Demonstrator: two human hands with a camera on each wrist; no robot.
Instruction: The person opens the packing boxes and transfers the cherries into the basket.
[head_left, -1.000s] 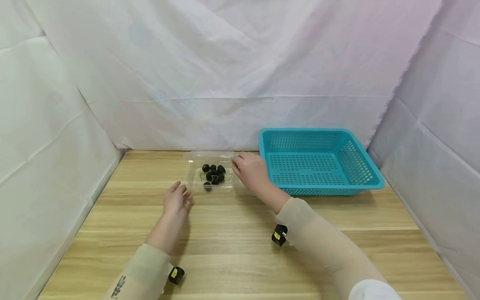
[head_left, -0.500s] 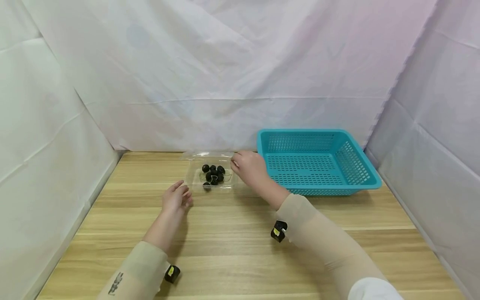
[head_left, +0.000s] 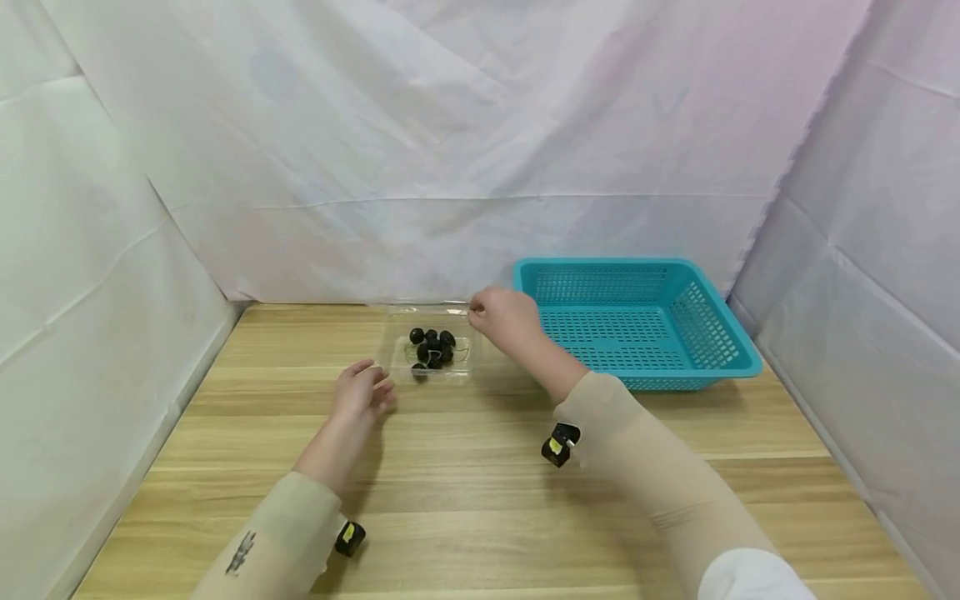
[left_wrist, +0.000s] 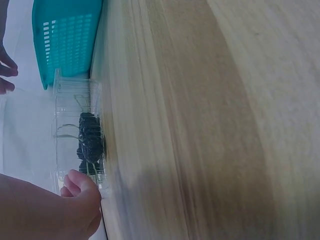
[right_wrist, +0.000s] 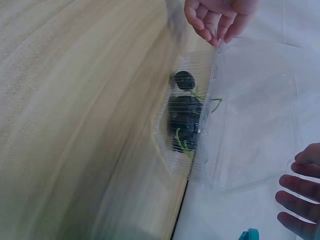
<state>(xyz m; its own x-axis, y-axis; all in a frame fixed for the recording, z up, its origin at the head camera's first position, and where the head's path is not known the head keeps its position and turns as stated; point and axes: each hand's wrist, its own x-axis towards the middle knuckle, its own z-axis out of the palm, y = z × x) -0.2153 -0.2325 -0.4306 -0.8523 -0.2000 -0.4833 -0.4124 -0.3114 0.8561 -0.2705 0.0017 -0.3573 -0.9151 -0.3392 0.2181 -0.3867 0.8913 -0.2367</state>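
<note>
One clear container (head_left: pixel 459 369) between left hand (head_left: pixel 363 393) and right hand (head_left: pixel 507 321).

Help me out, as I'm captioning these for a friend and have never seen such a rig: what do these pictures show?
There is no robot here, just a person's bare left hand and right hand. One picture comes from a head camera looking down; the other two come from wrist cameras, so there the table looks tipped sideways. On it sit a blue basket and a clear box holding dark fruit. The box's clear lid is open. The right hand pinches the lid's edge; the left hand is at the box's corner, though whether it grips is unclear.
</note>
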